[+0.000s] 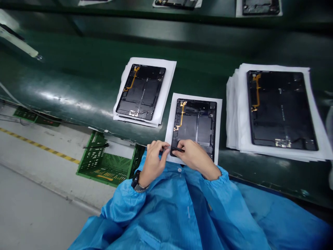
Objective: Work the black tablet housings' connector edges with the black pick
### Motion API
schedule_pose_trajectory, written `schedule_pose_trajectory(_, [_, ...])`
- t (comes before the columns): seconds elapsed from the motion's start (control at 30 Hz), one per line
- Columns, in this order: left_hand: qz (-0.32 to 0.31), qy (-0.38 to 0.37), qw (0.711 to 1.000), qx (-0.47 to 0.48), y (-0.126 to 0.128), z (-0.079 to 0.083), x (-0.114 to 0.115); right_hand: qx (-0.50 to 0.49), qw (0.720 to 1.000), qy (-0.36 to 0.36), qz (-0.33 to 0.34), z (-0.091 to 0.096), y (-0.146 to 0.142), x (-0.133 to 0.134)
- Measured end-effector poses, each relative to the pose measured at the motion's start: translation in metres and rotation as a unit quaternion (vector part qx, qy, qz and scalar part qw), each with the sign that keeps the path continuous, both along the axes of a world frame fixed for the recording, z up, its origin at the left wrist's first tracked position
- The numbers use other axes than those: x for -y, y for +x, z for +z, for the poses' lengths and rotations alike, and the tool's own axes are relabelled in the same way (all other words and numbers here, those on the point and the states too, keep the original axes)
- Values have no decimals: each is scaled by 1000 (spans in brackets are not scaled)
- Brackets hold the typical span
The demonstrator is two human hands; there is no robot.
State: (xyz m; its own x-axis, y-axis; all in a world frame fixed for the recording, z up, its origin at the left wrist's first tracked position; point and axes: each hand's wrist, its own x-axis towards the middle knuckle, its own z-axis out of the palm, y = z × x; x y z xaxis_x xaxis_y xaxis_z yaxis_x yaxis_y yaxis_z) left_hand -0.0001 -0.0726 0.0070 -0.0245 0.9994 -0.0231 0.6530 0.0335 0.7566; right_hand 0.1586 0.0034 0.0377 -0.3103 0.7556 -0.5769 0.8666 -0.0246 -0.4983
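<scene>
In front of me an open tablet housing (186, 130), black with an orange flex cable (182, 114) along its left side, lies on a white sheet (170, 121). At its lower left corner my right hand (195, 156) grips a slim black tool (178, 149), whose exact kind I cannot make out. Just left of that corner, my left hand (155, 161) is closed in a pinch; a small dark bit shows at its fingertips, too small to name. My right hand and forearm cover the housing's lower edge.
Similar housings on white sheets lie back left (145, 90) and on a thicker stack at right (282, 107). A powered screwdriver (20, 43) hangs at upper left. Green crates, one with orange strips (104, 173), stand below the green bench's edge (78, 116).
</scene>
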Motion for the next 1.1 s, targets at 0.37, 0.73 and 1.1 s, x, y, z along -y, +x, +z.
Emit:
schedule_pose_trajectory(0.37, [-2,11,1000,-22,3,1,-1,-22,1000,-20,7,-2,2,-7])
schedule_pose_trajectory(0.73, [-21,20,1000,5,-3,-1,-1,-20,999,-18,19,-5,3,-10])
schedule_pose_trajectory(1.1, [-25,28,999,-7,-3,-3,-1,-19,999,-18,20,-5,1,-14])
